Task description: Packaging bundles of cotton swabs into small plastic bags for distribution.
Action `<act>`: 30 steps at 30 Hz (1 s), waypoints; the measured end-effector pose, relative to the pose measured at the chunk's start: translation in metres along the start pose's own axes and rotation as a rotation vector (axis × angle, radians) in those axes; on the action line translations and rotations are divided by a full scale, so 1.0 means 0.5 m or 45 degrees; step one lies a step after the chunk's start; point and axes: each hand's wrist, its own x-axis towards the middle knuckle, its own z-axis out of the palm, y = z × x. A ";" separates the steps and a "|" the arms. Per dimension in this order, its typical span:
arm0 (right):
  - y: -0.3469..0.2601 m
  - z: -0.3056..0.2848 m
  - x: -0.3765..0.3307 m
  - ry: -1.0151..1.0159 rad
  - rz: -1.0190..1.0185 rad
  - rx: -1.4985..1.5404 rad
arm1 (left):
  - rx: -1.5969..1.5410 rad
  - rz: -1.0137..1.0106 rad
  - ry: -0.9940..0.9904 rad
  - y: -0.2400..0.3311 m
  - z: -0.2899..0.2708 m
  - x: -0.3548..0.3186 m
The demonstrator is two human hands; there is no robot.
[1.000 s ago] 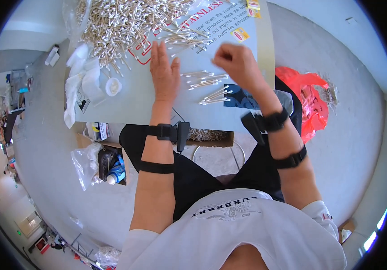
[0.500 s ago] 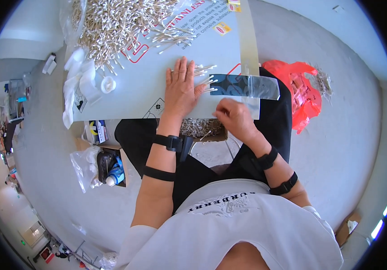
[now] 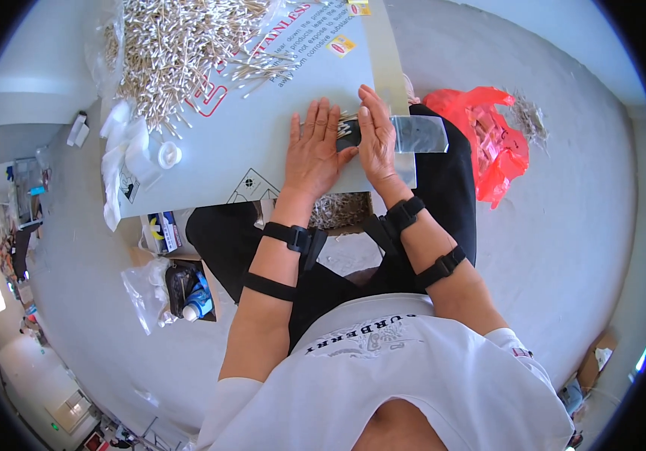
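Observation:
My left hand (image 3: 312,149) lies flat on the table board, its fingers stretched out and slightly spread. Just right of its fingertips, a few cotton swabs (image 3: 345,126) show, partly hidden under the hands. They lie at the opening of a clear plastic bag (image 3: 422,134) with a dark part, whose outer end hangs over the board's right edge. My right hand (image 3: 377,143) rests on that bag, fingers straight and close together, nothing gripped in it. Up on the left, a large heap of cotton swabs (image 3: 180,52) spills from clear plastic, with a smaller loose bunch (image 3: 263,68) beside it.
A white roll (image 3: 169,155) and crumpled white strips (image 3: 116,161) sit on the left of the board (image 3: 218,165). A box of swabs (image 3: 342,210) stands below its front edge. A red plastic bag (image 3: 488,143) is on the floor at right, an open carton (image 3: 206,301) at lower left.
My right hand has moved up and left from the board's front edge onto the plastic bag, its curled fingers now straightened. The left hand still lies flat by the swabs. The view has shifted slightly.

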 end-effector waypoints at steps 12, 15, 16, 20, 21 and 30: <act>0.010 -0.020 0.034 -0.338 -0.315 -0.503 | -0.014 0.087 -0.031 -0.019 -0.008 0.002; 0.001 -0.028 0.011 -0.392 -0.384 -0.685 | 0.017 0.084 -0.019 -0.018 -0.009 0.000; 0.001 -0.031 0.005 -0.393 -0.383 -0.688 | 0.014 0.085 -0.019 -0.016 -0.010 0.000; -0.003 -0.028 -0.011 -0.220 -0.249 -0.429 | -0.195 -0.014 0.091 -0.021 -0.003 -0.006; -0.003 -0.027 -0.015 -0.136 -0.110 -0.265 | -0.376 -0.048 0.211 -0.021 -0.003 -0.007; 0.001 -0.029 -0.028 -0.019 0.135 0.214 | -0.020 -0.042 0.028 0.026 -0.022 -0.024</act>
